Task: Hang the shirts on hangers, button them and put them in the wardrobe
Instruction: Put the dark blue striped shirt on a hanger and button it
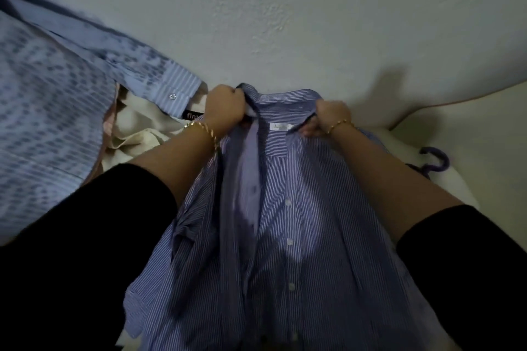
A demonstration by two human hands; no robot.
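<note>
- My left hand (225,105) is clenched round one side of the collar of the blue striped shirt (285,236), and my right hand (328,118) grasps the other side.
- I hold the shirt up between my forearms, front open, buttons undone and label facing me, so the neck spreads wide enough for a hanger.
- The purple hanger (433,162) lies on the white cushion (470,128), near its far edge by the wall and just beside my right forearm. I judge it is handy for the next step.
- A paler striped shirt (114,51) and a cream cloth (137,128) wait near my left arm.
</note>
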